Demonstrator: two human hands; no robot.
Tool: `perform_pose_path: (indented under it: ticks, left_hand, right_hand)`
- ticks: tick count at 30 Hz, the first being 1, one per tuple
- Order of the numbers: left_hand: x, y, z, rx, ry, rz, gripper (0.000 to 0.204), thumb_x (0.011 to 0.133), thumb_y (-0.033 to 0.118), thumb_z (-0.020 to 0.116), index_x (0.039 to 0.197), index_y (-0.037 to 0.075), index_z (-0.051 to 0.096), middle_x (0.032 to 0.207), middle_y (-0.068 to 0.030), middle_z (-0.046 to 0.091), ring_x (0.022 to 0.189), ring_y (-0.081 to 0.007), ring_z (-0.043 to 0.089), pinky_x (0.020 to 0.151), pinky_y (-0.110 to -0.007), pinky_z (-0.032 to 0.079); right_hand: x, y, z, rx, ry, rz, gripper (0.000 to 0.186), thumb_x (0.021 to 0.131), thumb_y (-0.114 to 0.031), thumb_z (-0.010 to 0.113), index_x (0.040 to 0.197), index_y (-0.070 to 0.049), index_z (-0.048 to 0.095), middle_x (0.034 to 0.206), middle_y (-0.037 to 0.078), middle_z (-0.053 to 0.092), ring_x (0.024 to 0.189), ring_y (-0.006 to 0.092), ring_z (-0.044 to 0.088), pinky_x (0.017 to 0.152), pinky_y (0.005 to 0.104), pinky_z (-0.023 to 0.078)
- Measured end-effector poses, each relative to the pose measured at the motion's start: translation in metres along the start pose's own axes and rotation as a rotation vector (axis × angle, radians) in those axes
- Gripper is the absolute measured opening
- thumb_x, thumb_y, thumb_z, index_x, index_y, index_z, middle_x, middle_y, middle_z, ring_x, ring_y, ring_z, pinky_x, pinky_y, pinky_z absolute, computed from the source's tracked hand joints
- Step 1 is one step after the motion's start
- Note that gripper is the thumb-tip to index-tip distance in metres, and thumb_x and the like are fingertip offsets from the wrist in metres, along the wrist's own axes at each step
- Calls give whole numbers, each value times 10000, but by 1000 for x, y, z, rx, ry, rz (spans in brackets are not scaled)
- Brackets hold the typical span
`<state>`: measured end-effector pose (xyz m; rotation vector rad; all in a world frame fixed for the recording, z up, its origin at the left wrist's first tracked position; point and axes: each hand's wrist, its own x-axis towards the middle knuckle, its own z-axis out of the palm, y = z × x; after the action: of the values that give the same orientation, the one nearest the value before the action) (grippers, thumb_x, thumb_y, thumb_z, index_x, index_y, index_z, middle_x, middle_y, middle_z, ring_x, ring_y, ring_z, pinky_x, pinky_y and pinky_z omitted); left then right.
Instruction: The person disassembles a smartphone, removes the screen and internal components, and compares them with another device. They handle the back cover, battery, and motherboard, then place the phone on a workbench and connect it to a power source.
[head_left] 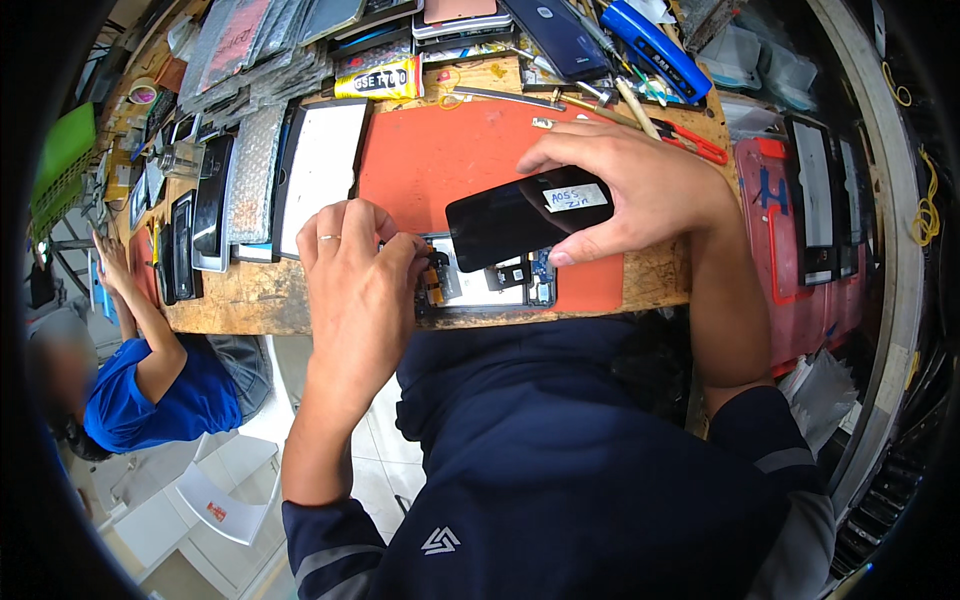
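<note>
My right hand [648, 190] grips a black phone screen [500, 227] with a white handwritten sticker near one end, raised over an opened phone [519, 290] on an orange mat [440, 150]. Inside the phone are circuit boards, a small black part and an orange-and-black flex cable [434, 280]. My left hand [358, 280], with a ring on one finger, has its fingertips pinched together at the phone’s left end, beside that cable. What those fingertips hold is hidden.
Stacked phones and bubble-wrap packs [255, 180] crowd the back and left of the bench [255, 318]. Tools, including red cutters [705, 148], lie behind my right hand. A pink tray [760, 310] holds screens at the right. A person in blue [150, 390] sits at the left.
</note>
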<state>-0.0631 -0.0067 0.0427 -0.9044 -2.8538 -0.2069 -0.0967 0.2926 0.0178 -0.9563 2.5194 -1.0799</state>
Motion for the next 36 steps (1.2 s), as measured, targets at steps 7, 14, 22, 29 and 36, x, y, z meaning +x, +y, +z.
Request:
perform_pose_path:
  ticks: [7, 14, 22, 29, 36]
  left_hand:
    - [2, -2, 0, -30, 16, 7, 88, 760, 54, 794, 831, 27, 750, 991, -99, 556, 1033, -315, 544, 979, -454, 395]
    - [11, -17, 0, -206, -139, -38, 123, 773, 24, 788, 877, 36, 724, 949, -116, 562, 982, -324, 537, 926, -439, 401]
    - [-1, -14, 4, -261, 23, -158, 122, 799, 18, 792, 892, 39, 716, 945, -96, 546, 964, -287, 515, 871, -400, 373]
    - [-24, -1, 7, -225, 59, -151, 144, 770, 56, 819, 905, 44, 770, 913, -71, 542, 962, -282, 518, 901, -430, 379]
    - [-22, -1, 2, -205, 25, -137, 159, 761, 63, 818, 909, 39, 764, 927, -79, 543, 980, -290, 529, 915, -440, 386]
  right_hand:
    - [0, 2, -1, -19, -4, -4, 740, 747, -409, 908, 1299, -15, 613, 1232, 141, 660, 1203, 329, 600, 1032, 423, 477]
    - [0, 3, 0, 31, -10, -3, 741, 747, -403, 909, 1299, -8, 611, 1240, 145, 660, 1207, 333, 607, 1039, 424, 477]
    - [0, 0, -2, 23, -6, 7, 742, 736, -390, 914, 1296, -7, 615, 1247, 152, 660, 1208, 335, 610, 1038, 425, 479]
    - [-1, 0, 1, -21, 13, -4, 749, 721, -386, 919, 1291, -4, 618, 1230, 152, 672, 1204, 333, 613, 1035, 422, 481]
    - [0, 1, -1, -4, 8, -1, 760, 713, -396, 925, 1286, 1, 620, 1224, 158, 679, 1200, 325, 615, 1034, 417, 483]
